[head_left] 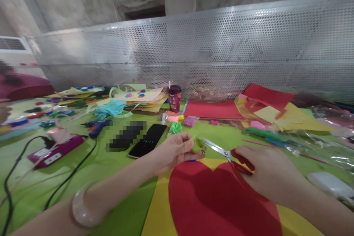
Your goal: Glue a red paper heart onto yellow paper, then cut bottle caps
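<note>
My left hand pinches a small bright green piece between its fingers, over the top edge of a red paper heart. The heart lies on a yellow sheet. Red-handled scissors are in my right hand, with fingers in the handle loops. Their blades point left, and the tips are at the green piece. Whether the blades touch it is unclear. A little blue shows just under my left fingers.
A phone lies left of my left hand. Further left are a glue gun and a purple power strip with black cables. Behind stand a purple cup and red paper. A white case sits at right.
</note>
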The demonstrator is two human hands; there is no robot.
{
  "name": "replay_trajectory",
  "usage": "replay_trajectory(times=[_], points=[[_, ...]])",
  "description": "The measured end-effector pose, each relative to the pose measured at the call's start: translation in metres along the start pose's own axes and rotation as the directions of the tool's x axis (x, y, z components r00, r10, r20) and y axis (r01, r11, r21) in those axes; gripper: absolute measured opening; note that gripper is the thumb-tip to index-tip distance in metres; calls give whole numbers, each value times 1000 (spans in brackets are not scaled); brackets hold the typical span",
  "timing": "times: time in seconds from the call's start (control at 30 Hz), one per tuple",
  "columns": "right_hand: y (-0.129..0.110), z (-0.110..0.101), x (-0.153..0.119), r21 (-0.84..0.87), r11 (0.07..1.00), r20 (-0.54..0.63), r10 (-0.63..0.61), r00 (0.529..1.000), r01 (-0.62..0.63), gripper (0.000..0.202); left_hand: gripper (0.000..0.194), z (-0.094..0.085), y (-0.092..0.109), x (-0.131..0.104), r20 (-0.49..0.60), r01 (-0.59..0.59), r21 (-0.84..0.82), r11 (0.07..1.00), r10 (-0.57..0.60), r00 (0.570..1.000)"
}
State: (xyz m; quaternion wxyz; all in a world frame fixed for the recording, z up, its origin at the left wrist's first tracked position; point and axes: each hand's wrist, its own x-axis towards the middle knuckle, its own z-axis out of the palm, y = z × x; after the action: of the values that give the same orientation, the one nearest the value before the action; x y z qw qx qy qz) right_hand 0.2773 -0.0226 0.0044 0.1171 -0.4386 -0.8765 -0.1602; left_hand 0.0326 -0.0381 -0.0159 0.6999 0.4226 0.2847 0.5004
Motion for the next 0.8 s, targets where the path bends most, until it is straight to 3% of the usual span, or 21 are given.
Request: replay_trajectory(times=[0.13,0.37,0.47,0.67,0.8], points=[[-3,-1,2,-84,996,15,-13,1000,14,12,49,1,1,-1,-4,6,1,1000,-6,1000],[-2,4,-5,-214,975,-204,-102,974,57,10,45,1,1,-2,-3,34,-8,999,-34,999],[-3,2,-6,-242,968,-243,-130,961,70,10,42,0,-1,-2,-5,20,-9,1000,-20,1000],[-9,-1,-4,-240,968,-213,-122,969,69,15,42,-1,-2,-2,8,-4,-1,1000,4,1000],[-13,-5,-3,-164,986,-21,7,1000,-10,19,36,-3,-1,-1,1,3,-19,1000,-3,1000]])
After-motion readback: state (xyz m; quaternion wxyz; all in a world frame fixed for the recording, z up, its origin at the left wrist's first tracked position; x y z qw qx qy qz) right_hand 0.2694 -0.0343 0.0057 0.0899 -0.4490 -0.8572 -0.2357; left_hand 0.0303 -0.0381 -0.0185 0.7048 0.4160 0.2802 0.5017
